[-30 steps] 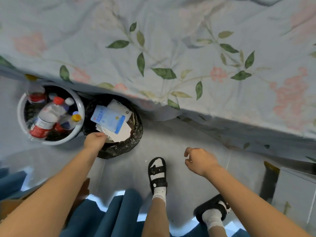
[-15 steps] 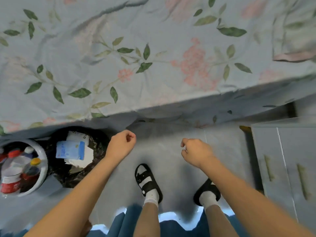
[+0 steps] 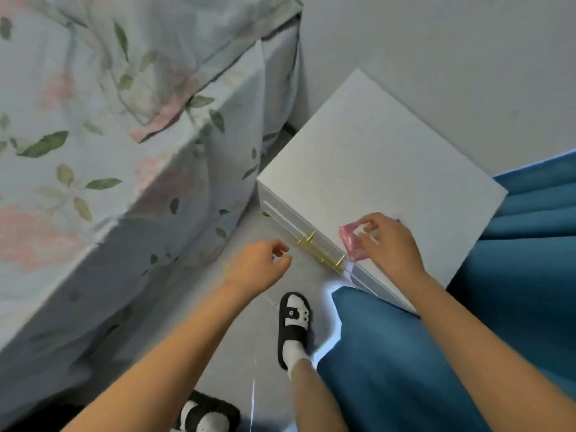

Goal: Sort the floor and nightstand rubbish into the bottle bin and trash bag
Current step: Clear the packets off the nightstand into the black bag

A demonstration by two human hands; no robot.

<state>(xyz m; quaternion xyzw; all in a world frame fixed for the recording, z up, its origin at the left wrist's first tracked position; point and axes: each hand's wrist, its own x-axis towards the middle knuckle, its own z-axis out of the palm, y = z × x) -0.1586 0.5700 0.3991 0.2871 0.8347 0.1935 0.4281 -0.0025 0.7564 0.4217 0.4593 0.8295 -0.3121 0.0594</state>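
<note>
Bed with floral sheet fills the left side, sheet hanging to the grey floor. White nightstand at right of the bed, against the wall; gold drawer handles on its front. Blue curtain right of and in front of the nightstand, covering its lower right corner and the person's right leg.

Right hand over the near edge of the nightstand top, grip closed in a pinch: thumb and fingers curled onto a pink wrapper. Wrapper lies at the front edge of the top, just above the handles; it looks crinkled and translucent, blurred, print unreadable. Whether it is lifted clear or touching the top, cannot tell.

Left hand hangs above the floor between bed and nightstand, close to the handles but not touching them; fingers loosely curled, grip holds nothing.

Black-and-white sandal with white sock on the floor below the hands; second sandal cut off at the bottom edge. Both forearms run out of frame below.
</note>
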